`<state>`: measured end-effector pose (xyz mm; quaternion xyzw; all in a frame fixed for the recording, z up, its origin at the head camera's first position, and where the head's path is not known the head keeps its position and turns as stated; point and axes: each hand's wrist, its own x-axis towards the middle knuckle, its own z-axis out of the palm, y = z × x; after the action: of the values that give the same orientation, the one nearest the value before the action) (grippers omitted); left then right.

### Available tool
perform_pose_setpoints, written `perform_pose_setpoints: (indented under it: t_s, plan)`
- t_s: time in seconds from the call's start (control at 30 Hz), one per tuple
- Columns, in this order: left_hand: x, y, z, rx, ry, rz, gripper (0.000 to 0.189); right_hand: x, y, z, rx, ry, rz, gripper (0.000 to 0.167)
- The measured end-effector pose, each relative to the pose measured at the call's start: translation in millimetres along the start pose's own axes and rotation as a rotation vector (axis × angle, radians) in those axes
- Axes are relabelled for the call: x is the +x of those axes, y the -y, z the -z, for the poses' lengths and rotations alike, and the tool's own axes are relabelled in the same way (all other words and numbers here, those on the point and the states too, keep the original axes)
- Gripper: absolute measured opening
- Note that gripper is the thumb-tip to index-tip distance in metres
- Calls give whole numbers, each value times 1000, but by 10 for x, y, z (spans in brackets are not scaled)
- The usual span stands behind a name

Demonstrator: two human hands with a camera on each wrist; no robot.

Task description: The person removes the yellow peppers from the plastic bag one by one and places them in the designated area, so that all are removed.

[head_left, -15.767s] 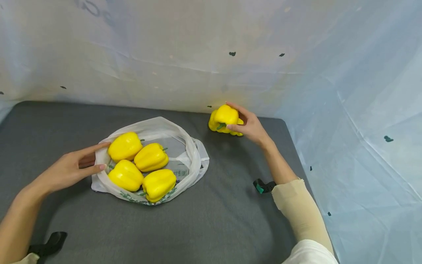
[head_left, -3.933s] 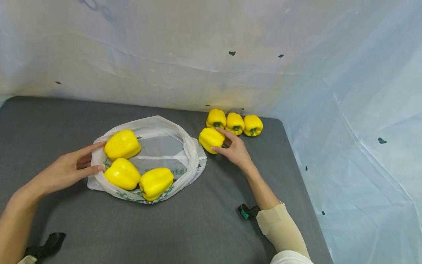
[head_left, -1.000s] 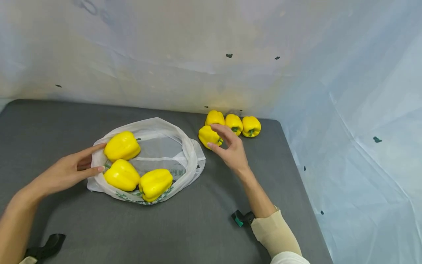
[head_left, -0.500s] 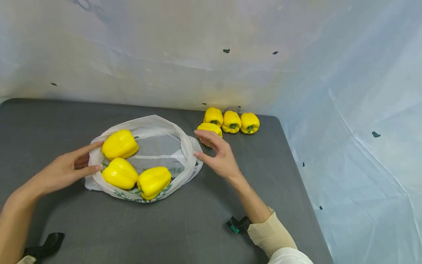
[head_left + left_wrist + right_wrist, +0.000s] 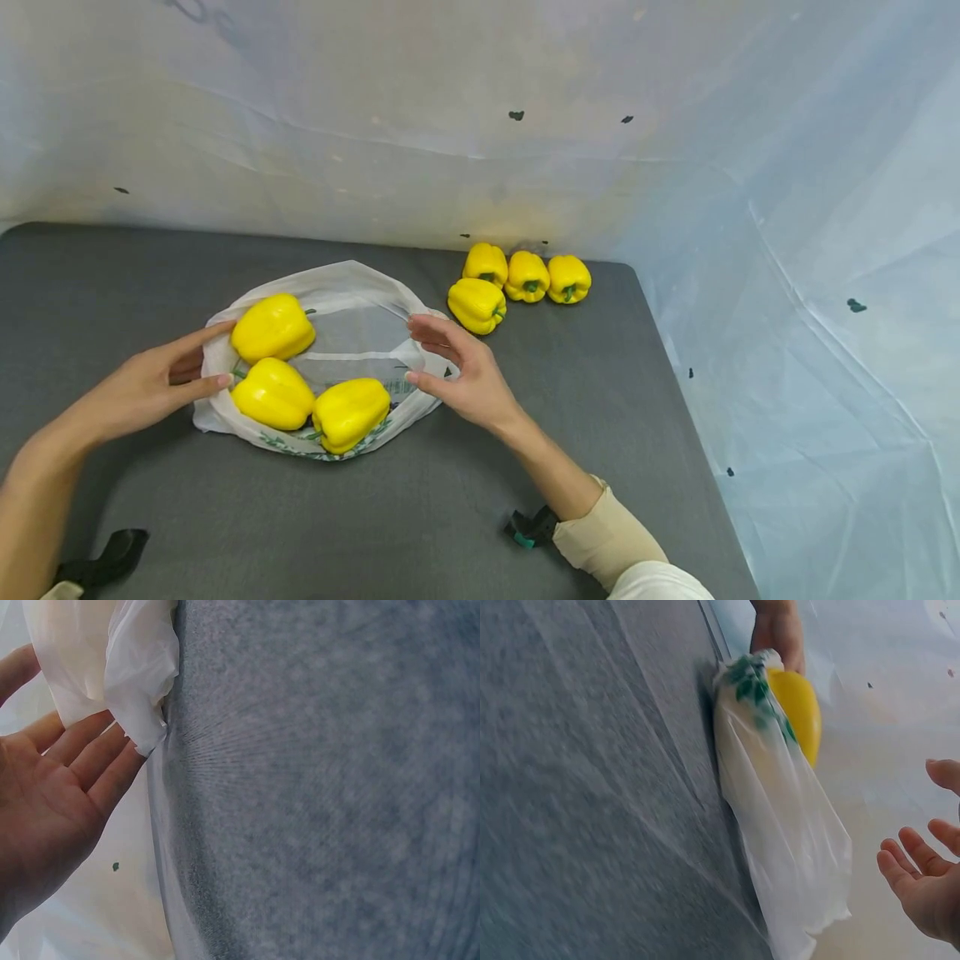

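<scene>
A white plastic bag (image 5: 352, 287) lies with its mouth spread on the dark table. Inside are three yellow bell peppers, one at the back (image 5: 273, 327), one at the left front (image 5: 274, 394) and one at the right front (image 5: 351, 415). My left hand (image 5: 161, 383) touches the bag's left rim, thumb and index finger apart; the left wrist view shows nearly straight fingers, their tips hidden by plastic. Over the bag's right rim hovers my right hand (image 5: 468, 375), thumb and fingers apart, holding nothing. In the right wrist view that hand (image 5: 930, 877) is apart from the bag.
Several yellow bell peppers stand at the table's back right: a row of three (image 5: 528, 277) by the plastic sheet wall (image 5: 420, 125), and one (image 5: 477, 306) in front of its left end. Plastic sheeting (image 5: 840, 350) also rises along the right side.
One pepper has left the bag and now sits before the back row. My right hand has let go of it and moved left to the bag. The left hand keeps its place.
</scene>
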<state>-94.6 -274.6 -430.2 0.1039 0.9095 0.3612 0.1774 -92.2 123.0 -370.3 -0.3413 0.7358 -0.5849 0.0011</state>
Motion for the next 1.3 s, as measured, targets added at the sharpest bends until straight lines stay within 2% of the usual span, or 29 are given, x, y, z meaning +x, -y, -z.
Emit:
perform_pose_setpoints:
  t_s: [0.43,0.53,0.67,1.0,1.13,1.3]
  plan:
    - [-6,14,13,-7,-3,-11,85,-51,24,-210,-15,83,-48,55]
    - [-1,13,12,-4,-1,2,86,-96,-122,-266,-24,94,-62,57]
    - [-3,4,6,2,-2,7,86,-154,-307,-327,-63,122,-90,60]
    - [-8,-12,-9,5,-1,13,87,-208,-299,-455,-178,164,-206,62]
    - [-13,-5,-11,0,-4,8,86,-226,-306,-512,-249,148,-230,62]
    - [-15,7,-5,1,-9,3,85,-248,-302,-564,-298,128,-312,64]
